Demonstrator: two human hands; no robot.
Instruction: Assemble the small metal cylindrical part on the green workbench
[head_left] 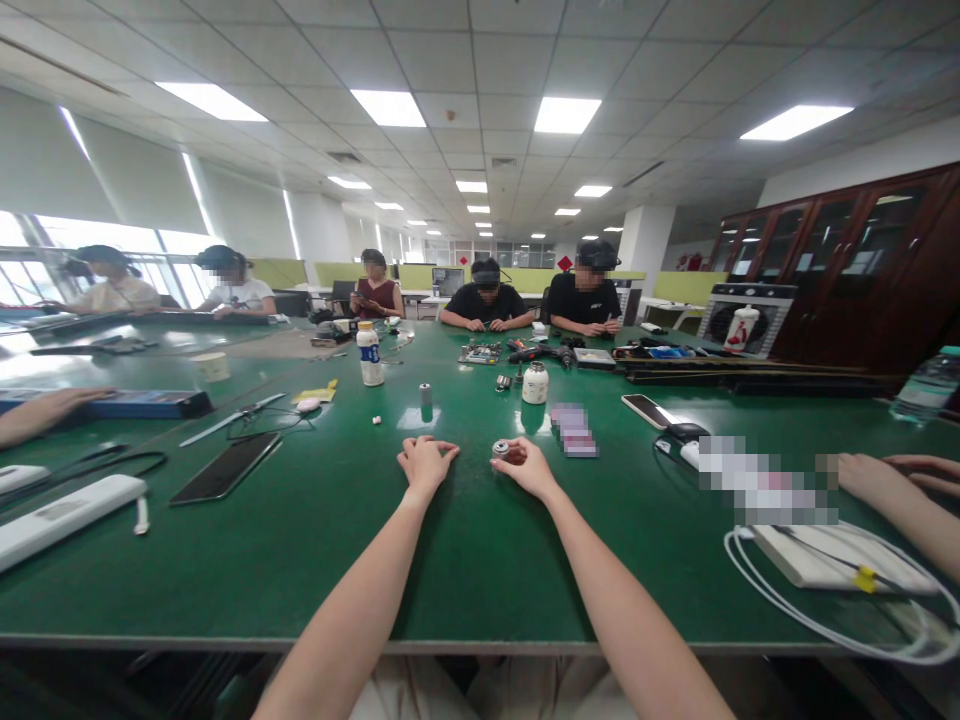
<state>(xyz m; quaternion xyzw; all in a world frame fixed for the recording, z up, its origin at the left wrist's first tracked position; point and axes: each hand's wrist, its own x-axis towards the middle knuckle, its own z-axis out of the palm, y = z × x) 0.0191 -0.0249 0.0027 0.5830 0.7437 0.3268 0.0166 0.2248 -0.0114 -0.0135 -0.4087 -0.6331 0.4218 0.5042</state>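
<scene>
My right hand (pixel 527 468) grips a small round silver metal part (pixel 500 450) between thumb and fingers, just above the green table. To its left, my left hand (pixel 426 467) has its fingers curled and its thumb and index finger close together; whether anything small is between them I cannot make out. Beyond my left hand stands a small grey cylinder (pixel 425 394). A squat white bottle with a dark top (pixel 535 384) is past my right hand. Near it lies a blurred-out pinkish sheet (pixel 575 430).
On the green table (pixel 480 580), a dark tablet-like slab (pixel 226 468) and a white power bank-like bar (pixel 71 520) lie left. A phone (pixel 649 411) and looped white cable (pixel 757 600) lie right. A milk bottle (pixel 369 355) stands ahead. Other people's hands rest at both sides.
</scene>
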